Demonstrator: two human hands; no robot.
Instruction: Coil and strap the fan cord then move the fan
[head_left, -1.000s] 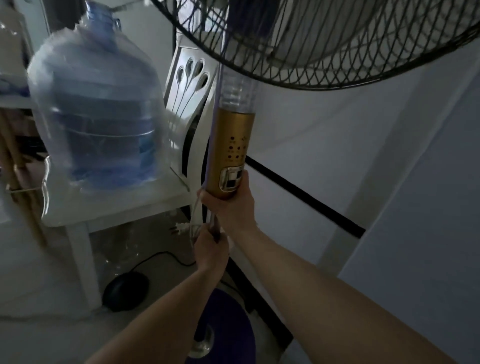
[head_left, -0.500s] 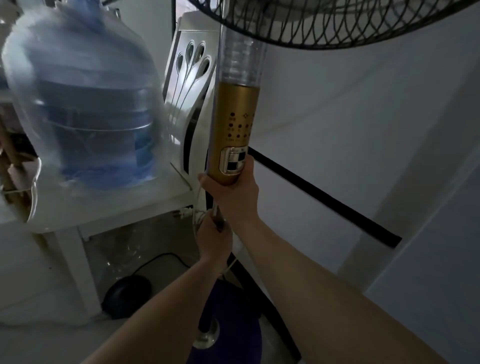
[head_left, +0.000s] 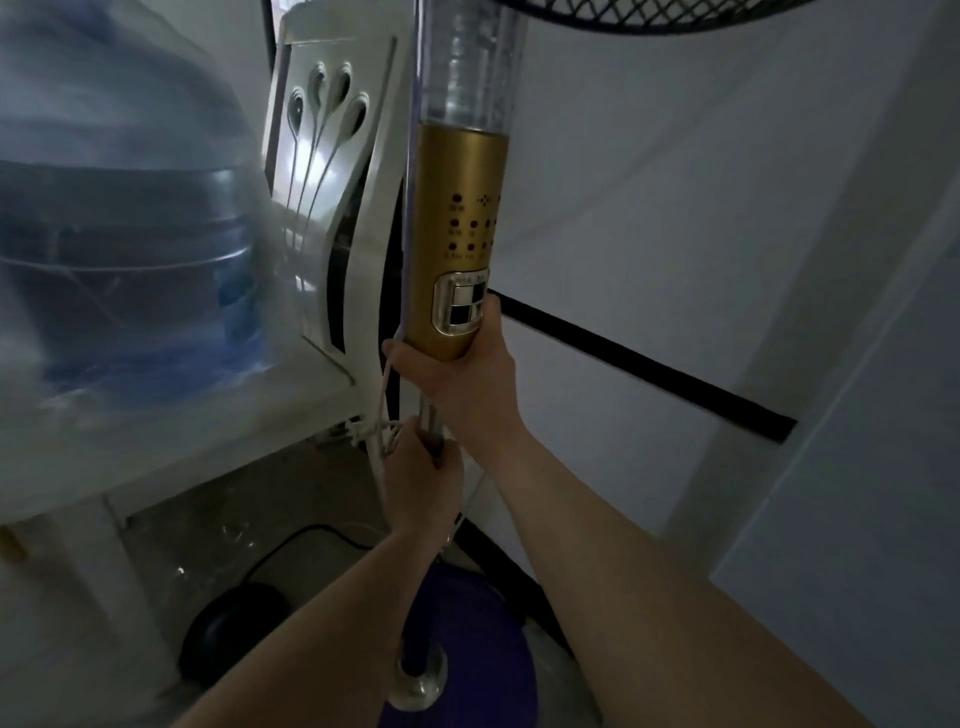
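Clear plastic water jug (head_left: 124, 249) fills the frame's left on a white bench (head_left: 171, 436), while at centre the left hand (head_left: 423, 480) clamps the fan's pole with its white cord (head_left: 382, 415), the right hand (head_left: 462, 384) clasping the gold control column (head_left: 452, 234) above it.

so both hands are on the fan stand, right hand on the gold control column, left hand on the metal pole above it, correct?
Not quite. In the head view the left hand grips the thin metal pole below the gold cylindrical control column, not above it, with the white cord beside it. The right hand is at the column's lower end, as you said.
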